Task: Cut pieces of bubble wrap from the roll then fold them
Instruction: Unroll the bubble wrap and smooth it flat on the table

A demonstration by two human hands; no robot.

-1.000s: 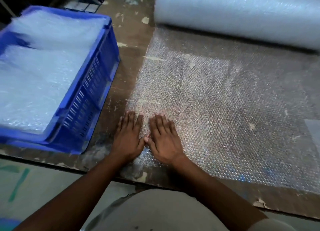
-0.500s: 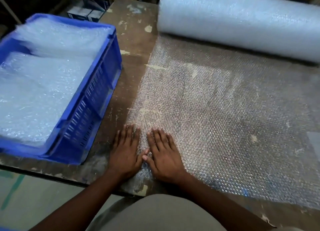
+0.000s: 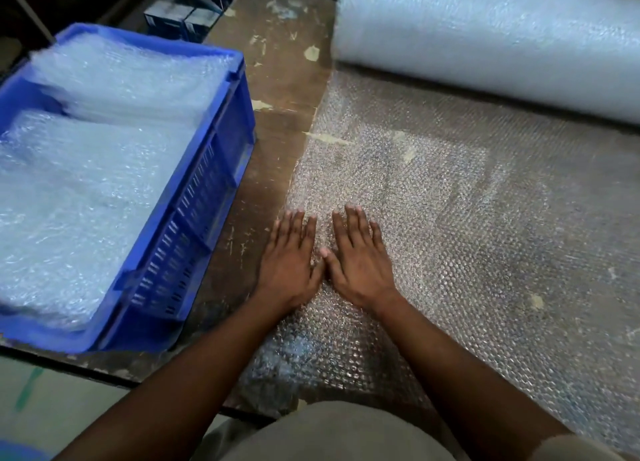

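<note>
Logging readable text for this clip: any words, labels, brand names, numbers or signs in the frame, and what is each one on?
No text can be read in this frame.
Small boxes past the table's far edge: pale label patches, too blurred and small to read.
Blue crate: no marking visible.
Bubble wrap roll and unrolled sheet: no print.
Table: only scuffs and chipped paint, no writing.

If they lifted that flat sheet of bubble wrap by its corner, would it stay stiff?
Probably not: the sheet is thin, see-through and lies limp on the table, so it would likely droop. It looks light. Both flat hands, left and right, suggest it slides.
</note>
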